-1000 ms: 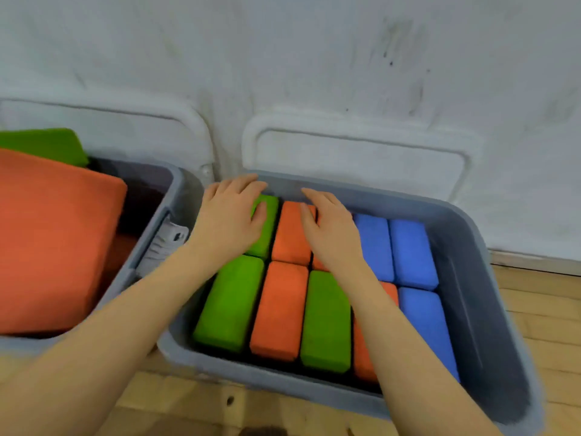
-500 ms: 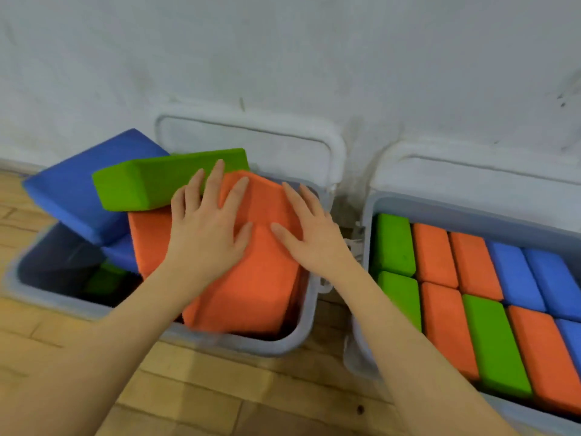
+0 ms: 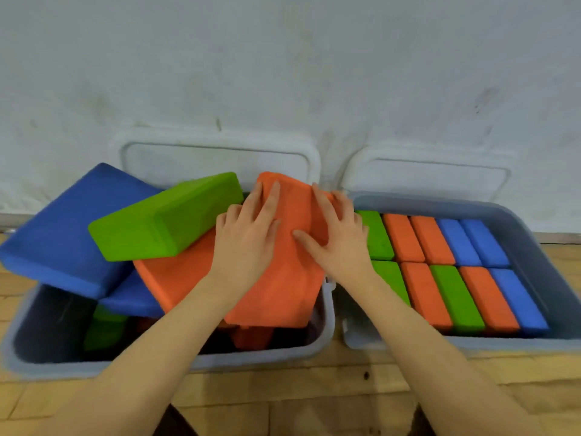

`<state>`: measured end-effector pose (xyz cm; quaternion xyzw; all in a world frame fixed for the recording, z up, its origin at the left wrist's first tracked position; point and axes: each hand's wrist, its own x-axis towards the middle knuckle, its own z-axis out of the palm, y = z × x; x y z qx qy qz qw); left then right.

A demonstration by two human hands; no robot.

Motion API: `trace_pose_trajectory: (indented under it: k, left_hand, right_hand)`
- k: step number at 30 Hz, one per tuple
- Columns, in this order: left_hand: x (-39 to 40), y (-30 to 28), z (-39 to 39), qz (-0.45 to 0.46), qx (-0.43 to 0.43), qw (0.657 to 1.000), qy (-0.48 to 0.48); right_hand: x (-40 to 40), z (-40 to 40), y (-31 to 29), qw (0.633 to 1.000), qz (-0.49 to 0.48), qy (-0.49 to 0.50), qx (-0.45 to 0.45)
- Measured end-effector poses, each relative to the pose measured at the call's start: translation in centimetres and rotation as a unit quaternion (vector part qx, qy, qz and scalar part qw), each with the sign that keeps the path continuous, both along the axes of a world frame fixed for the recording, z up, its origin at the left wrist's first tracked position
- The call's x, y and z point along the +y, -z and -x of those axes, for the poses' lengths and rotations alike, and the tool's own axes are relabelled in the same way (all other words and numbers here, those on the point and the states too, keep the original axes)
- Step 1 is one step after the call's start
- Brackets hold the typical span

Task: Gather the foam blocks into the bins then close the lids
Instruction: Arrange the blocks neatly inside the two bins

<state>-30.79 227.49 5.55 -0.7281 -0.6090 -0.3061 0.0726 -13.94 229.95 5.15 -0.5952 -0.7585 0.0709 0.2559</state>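
Two grey bins stand side by side on the floor. In the left bin point(image 3: 44, 363) a large orange foam block point(image 3: 283, 287) lies tilted above the rim. My left hand point(image 3: 248, 240) and my right hand point(image 3: 339, 240) both press flat on its top with straight fingers. A big green block point(image 3: 163, 218) leans on the orange one, and a large blue block point(image 3: 59, 228) sticks out over the bin's left edge. The right bin point(image 3: 534, 247) holds small green, orange and blue blocks point(image 3: 440, 278) packed in neat rows.
Both white lids, the left lid point(image 3: 217, 158) and the right lid point(image 3: 434, 174), stand open against the white wall behind the bins. Smaller green point(image 3: 103, 328) and orange blocks lie deep inside the left bin. Wooden floor point(image 3: 314, 398) runs in front.
My hands left the packed right bin and moved to the left bin's orange block. Since half a second ago they have shifted slightly up along its top, still pressing.
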Motion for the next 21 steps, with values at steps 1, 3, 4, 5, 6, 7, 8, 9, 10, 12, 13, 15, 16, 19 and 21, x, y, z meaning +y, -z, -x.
trace_pose_trajectory:
  k: [1, 3, 4, 5, 6, 7, 8, 9, 10, 12, 13, 15, 16, 19, 21]
  left_hand:
    - [0.9, -0.6, -0.3, -0.004, -0.007, 1.0, 0.005]
    - [2.8, -1.6, -1.0, 0.002, -0.015, 1.0, 0.012]
    - [3.8, -2.0, -1.5, 0.008, -0.016, 1.0, 0.014]
    - [4.8, -2.3, -2.2, 0.012, -0.011, 1.0, 0.016]
    - [5.9, -2.6, -2.9, 0.014, -0.003, 1.0, 0.02]
    - [7.1, -2.8, -3.6, 0.013, 0.004, 1.0, 0.026]
    - [8.4, -2.8, -4.3, 0.015, 0.013, 0.999, 0.036]
    - [9.7, -2.7, -5.0, 0.017, 0.024, 0.998, 0.05]
    - [11.0, -2.5, -5.6, 0.022, 0.038, 0.997, 0.065]
    - [13.3, -1.8, -6.9, 0.061, 0.066, 0.99, 0.109]
    - [14.3, -1.6, -7.7, 0.089, 0.077, 0.984, 0.132]
    - [15.9, -1.1, -9.2, 0.135, 0.093, 0.973, 0.164]
    - [16.6, -0.8, -9.9, 0.14, 0.112, 0.969, 0.168]
    - [17.1, 0.7, -11.2, 0.111, 0.196, 0.966, 0.125]
    - [16.0, 2.2, -11.0, 0.113, 0.196, 0.971, 0.078]
  right_hand:
    - [0.5, -0.2, -0.9, 1.0, -0.005, 0.012, -0.016]
    - [1.7, -0.8, -2.3, 0.999, -0.018, 0.031, -0.038]
    - [2.4, -1.2, -2.7, 0.998, -0.023, 0.039, -0.043]
    - [3.2, -1.7, -2.9, 0.998, -0.027, 0.043, -0.047]
    - [4.0, -2.5, -3.0, 0.997, -0.027, 0.045, -0.049]
    - [4.7, -3.3, -2.8, 0.997, -0.026, 0.046, -0.054]
    - [5.3, -4.2, -2.4, 0.997, -0.025, 0.045, -0.062]
    - [5.7, -5.2, -1.7, 0.996, -0.022, 0.041, -0.073]
    - [6.0, -6.1, -0.9, 0.996, -0.015, 0.035, -0.081]
    - [6.4, -8.0, 0.9, 0.997, 0.006, 0.036, -0.074]
    - [6.6, -9.0, 1.8, 0.997, 0.013, 0.044, -0.065]
    - [6.7, -10.4, 3.5, 0.996, 0.018, 0.071, -0.058]
    - [6.8, -10.9, 4.1, 0.994, 0.018, 0.085, -0.066]
    - [7.0, -11.3, 5.6, 0.983, 0.016, 0.131, -0.13]
    - [7.3, -11.2, 6.2, 0.98, 0.038, 0.144, -0.135]
